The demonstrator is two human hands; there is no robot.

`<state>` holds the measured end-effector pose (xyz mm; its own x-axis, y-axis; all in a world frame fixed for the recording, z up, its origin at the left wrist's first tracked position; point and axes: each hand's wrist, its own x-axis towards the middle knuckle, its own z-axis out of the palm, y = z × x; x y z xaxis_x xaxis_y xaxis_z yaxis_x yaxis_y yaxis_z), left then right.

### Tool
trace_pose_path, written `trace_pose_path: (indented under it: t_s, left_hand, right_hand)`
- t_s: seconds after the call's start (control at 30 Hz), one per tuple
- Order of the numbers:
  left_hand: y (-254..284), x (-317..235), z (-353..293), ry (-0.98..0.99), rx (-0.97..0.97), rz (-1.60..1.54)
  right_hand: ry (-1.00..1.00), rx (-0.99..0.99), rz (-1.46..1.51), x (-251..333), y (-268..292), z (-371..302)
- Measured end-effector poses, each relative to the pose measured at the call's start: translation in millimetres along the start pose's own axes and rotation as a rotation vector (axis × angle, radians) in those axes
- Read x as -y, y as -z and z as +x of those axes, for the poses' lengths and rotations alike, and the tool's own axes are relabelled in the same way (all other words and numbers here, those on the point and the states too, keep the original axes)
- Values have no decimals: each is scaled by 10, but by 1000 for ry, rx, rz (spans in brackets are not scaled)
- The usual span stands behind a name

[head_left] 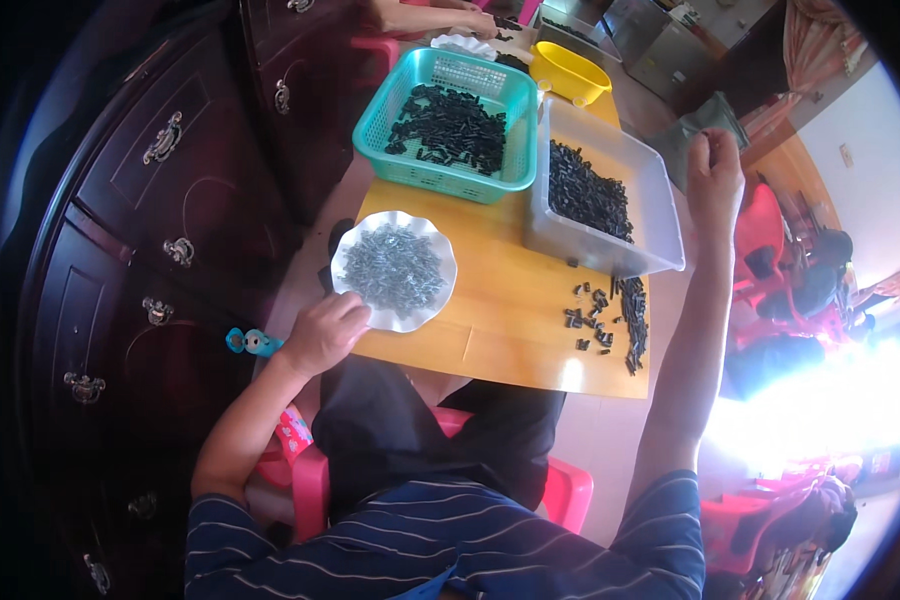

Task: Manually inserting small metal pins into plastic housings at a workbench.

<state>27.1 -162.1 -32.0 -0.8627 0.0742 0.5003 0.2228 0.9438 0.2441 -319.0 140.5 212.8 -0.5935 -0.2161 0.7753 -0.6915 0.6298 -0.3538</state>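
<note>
At the near lower left rim of a white scalloped plate (447,243), my left hand (327,333) is closed, its fingertips against the edge. Whether they pinch anything is too small to tell. The plate holds a heap of small shiny metal pieces (393,266). My right hand (716,170) is raised at the right, beyond the table's edge and close to a translucent white bin (610,262). Its fingers are curled shut, and what they hold, if anything, is hidden. Small black pieces (588,193) fill part of that bin.
A turquoise basket (445,183) of black pieces stands left of the bin on the yellow table (490,335). Loose black pieces (592,315) lie near the right edge. Behind is a yellow tub (570,72); another person's hand (475,22) shows far off. Dark drawers (160,200) line the left.
</note>
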Motion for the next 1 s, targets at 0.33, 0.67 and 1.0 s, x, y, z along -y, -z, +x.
trace_pose_path:
  t_s: [0.33,0.67,1.0]
  left_hand:
    - [-44,-11,15,3,41,-25]
    - [0,33,29,-73,-22,37]
    - [120,-84,-10,-38,12,51]
  right_hand:
    - [-70,379,-257,-744,-554,-67]
    - [207,94,252,-137,-707,-1215]
    - [185,672,415,297,-1285,-2445]
